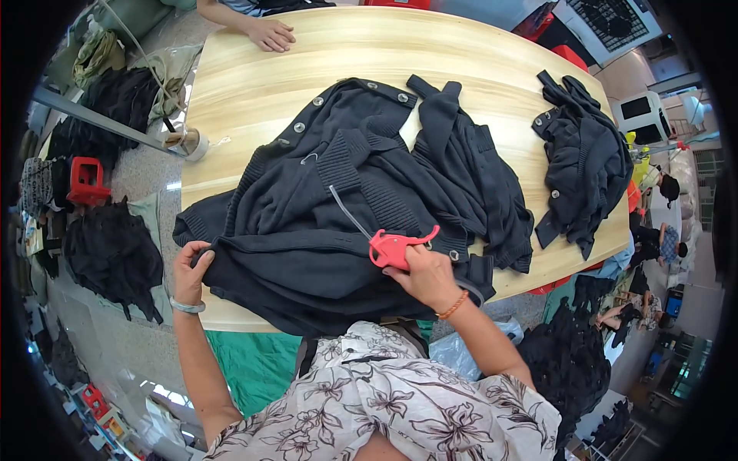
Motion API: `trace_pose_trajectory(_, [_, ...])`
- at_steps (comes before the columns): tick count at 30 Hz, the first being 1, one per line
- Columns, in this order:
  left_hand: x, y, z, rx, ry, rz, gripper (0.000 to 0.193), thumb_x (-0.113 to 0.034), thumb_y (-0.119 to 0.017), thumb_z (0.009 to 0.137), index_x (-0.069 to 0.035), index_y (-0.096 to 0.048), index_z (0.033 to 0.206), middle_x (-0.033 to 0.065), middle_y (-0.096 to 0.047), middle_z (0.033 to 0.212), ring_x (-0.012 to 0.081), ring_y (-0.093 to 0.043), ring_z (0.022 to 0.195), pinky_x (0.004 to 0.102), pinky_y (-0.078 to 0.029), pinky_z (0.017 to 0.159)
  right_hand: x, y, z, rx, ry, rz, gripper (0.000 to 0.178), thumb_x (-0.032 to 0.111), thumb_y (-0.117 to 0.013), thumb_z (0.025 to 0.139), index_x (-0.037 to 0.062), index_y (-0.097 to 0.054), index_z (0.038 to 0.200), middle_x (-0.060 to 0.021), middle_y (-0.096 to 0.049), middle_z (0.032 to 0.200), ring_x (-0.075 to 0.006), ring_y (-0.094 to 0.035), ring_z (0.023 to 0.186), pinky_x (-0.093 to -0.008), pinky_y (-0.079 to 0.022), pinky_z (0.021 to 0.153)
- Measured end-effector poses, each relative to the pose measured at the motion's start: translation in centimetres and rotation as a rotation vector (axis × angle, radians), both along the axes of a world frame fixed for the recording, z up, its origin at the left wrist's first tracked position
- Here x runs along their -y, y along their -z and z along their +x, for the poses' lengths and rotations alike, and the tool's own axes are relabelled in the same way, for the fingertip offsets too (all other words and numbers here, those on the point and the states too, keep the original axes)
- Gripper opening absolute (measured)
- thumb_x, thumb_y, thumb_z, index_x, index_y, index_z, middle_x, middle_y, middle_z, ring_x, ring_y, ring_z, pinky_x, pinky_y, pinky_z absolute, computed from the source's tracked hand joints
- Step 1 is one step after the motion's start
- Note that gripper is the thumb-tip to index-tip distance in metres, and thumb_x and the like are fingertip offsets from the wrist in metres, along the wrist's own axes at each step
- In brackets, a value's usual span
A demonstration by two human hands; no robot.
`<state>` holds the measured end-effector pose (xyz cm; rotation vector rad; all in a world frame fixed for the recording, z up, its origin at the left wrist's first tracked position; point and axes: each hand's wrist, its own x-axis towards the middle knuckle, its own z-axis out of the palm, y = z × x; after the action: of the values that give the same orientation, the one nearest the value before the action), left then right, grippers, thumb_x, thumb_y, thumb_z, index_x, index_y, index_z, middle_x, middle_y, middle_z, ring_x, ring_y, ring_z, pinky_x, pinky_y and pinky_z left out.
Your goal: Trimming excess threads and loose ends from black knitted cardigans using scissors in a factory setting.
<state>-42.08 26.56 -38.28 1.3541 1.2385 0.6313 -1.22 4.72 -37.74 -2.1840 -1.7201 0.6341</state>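
A dark knitted garment [307,265] with ribbed edges and metal buttons lies spread across the near part of the table. My left hand [192,265] pinches its near left edge between thumb and fingers. In my right hand [423,273] is a red air blow gun [390,250] with a long thin bent nozzle, held over the garment. The nozzle tip points away from me, close above the ribbed band. A grey hose seems to curve beside my right wrist. Other dark knit pieces [469,169] lie against the garment on the right, overlapping it.
Another bunched dark garment [584,161] lies at the table's right end. Across the wooden table [384,38] rests another person's hand [269,34]. A jar [188,144] stands at the left edge. Dark garment piles [115,257] and a red stool [88,180] are on the floor.
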Motion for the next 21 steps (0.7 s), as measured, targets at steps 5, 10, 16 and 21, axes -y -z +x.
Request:
trace_pose_trajectory(5, [-0.4,-0.7,-1.2,0.095,-0.002,-0.096,0.022,-0.006,-0.069,0.089,-0.001,-0.063,0.109,0.0008,-0.066,0.096,0.0071,-0.061,0.086,0.02,-0.049,0.081,-1.5,0.6,0.6,-0.112,0.154,0.139,0.049,0.041,-0.078,0.078,0.0013,-0.061,0.1,-0.0175,-0.065,0.095,-0.0393,-0.065,0.084,-0.0466,-0.053,0.073])
trace_pose_trajectory(10, [-0.8,-0.5,-1.1,0.135,0.014,-0.132,0.025,-0.004,-0.068,0.089,0.0,-0.061,0.112,0.0028,-0.066,0.098,0.0079,-0.062,0.086,0.0204,-0.05,0.082,-2.2,1.4,1.1,-0.063,0.005,0.002,0.047,0.034,-0.08,0.077,0.0028,-0.062,0.107,-0.0184,-0.064,0.099,-0.0394,-0.065,0.083,-0.0464,-0.053,0.073])
trace_pose_trajectory(16, [-0.7,-0.7,-1.6,0.136,0.015,-0.135,0.024,-0.004,-0.067,0.089,0.0,-0.062,0.112,0.0024,-0.067,0.099,0.0068,-0.061,0.086,0.0203,-0.049,0.083,-1.4,1.4,-0.1,-0.04,-0.026,0.023,0.032,0.025,-0.076,0.079,0.0041,-0.062,0.099,-0.0195,-0.064,0.095,-0.039,-0.065,0.078,-0.0471,-0.053,0.069])
trace_pose_trajectory(21, [-0.3,-1.6,-2.4,0.212,0.018,-0.211,0.025,-0.001,-0.067,0.088,0.0,-0.061,0.112,0.0045,-0.066,0.102,0.0093,-0.062,0.09,0.0227,-0.049,0.086,-2.0,1.3,1.6,-0.215,0.078,0.237,0.02,0.015,-0.071,0.078,0.0034,-0.063,0.093,-0.0184,-0.065,0.086,-0.0422,-0.063,0.074,-0.0484,-0.05,0.064])
